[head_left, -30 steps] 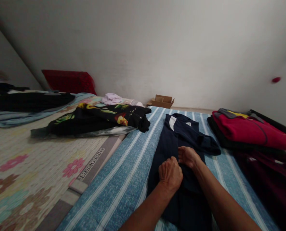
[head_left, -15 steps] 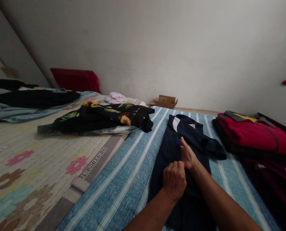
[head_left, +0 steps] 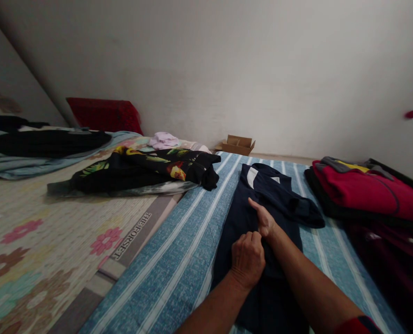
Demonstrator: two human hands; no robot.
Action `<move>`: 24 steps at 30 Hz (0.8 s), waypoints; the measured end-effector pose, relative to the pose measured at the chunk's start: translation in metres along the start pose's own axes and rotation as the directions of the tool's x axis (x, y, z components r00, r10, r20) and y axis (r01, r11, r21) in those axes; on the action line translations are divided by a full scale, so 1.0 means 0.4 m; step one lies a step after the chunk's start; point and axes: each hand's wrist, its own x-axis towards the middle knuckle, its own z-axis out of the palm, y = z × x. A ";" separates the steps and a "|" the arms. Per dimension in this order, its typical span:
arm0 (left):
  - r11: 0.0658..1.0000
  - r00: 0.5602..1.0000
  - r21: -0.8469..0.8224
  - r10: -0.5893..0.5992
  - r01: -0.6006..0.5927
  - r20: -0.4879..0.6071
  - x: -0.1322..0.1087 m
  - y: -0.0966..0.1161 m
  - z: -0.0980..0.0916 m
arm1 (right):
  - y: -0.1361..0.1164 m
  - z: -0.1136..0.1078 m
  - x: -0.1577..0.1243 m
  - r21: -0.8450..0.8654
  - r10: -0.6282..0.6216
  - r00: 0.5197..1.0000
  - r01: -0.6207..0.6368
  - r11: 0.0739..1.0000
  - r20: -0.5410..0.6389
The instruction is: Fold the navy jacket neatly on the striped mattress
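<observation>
A dark navy long garment (head_left: 227, 232) with white patches near its far end lies lengthwise on the striped blue sheet. One sleeve (head_left: 305, 211) extends off to its right side. My left hand (head_left: 248, 255) is closed over the middle of the garment, knuckles up; whatever its fingers grip is hidden. Just beyond it and touching it, my right hand (head_left: 263, 220) rests above the dark cloth with its thumb side up and a digit stretched toward the far end. Its other fingers are partly hidden.
Folded red and dark clothes (head_left: 359, 190) are stacked at right. To the left, a black floral garment (head_left: 157, 169) lies across the flowered mat (head_left: 63, 222). An open cardboard box (head_left: 239, 144), a lilac cloth (head_left: 162, 140) and a red box-like object (head_left: 104, 115) stand near the wall.
My right hand has turned slightly and its outstretched digit points more to the left. My left hand stays closed beside it. The whole view has shifted a little.
</observation>
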 end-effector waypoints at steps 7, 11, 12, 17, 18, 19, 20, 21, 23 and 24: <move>1.000 1.000 0.018 0.001 -0.002 0.013 -0.002 0.005 -0.013 | -0.025 -0.015 0.016 -0.079 0.006 0.980 -0.022 0.997 -0.200; 1.000 1.000 0.018 0.009 -0.009 0.001 -0.001 0.006 -0.013 | -0.026 -0.011 0.001 -0.047 -0.004 0.981 -0.005 0.999 -0.194; 1.000 1.000 0.014 0.007 -0.007 -0.002 0.000 0.006 -0.013 | -0.024 -0.010 -0.001 -0.032 -0.005 0.982 -0.001 0.999 -0.188; 1.000 1.000 -0.005 -0.004 0.004 -0.007 0.002 0.001 -0.006 | -0.015 -0.009 0.004 0.017 -0.010 0.990 0.012 1.000 -0.138; 1.000 1.000 -0.006 -0.005 0.005 -0.003 0.002 0.000 -0.006 | -0.017 -0.010 0.007 0.020 -0.008 0.992 0.010 1.000 -0.125; 1.000 1.000 -0.007 -0.006 0.006 0.002 0.003 -0.001 -0.005 | -0.019 -0.012 0.009 0.020 -0.007 0.994 0.009 1.000 -0.112; 1.000 1.000 -0.008 -0.009 0.009 0.006 0.003 -0.002 -0.005 | -0.023 -0.014 0.012 0.018 -0.006 0.995 0.008 1.000 -0.100; 1.000 1.000 -0.011 -0.011 0.011 0.012 0.004 -0.003 -0.005 | -0.028 -0.017 0.015 0.016 -0.008 0.996 0.010 1.000 -0.089; 1.000 1.000 -0.018 -0.017 0.018 0.024 0.004 -0.003 -0.005 | -0.038 -0.021 0.022 0.011 -0.016 0.997 0.017 1.000 -0.079; 1.000 0.999 -0.021 -0.023 0.024 0.030 0.004 -0.004 -0.005 | -0.043 -0.023 0.027 0.008 -0.020 0.997 0.021 1.000 -0.079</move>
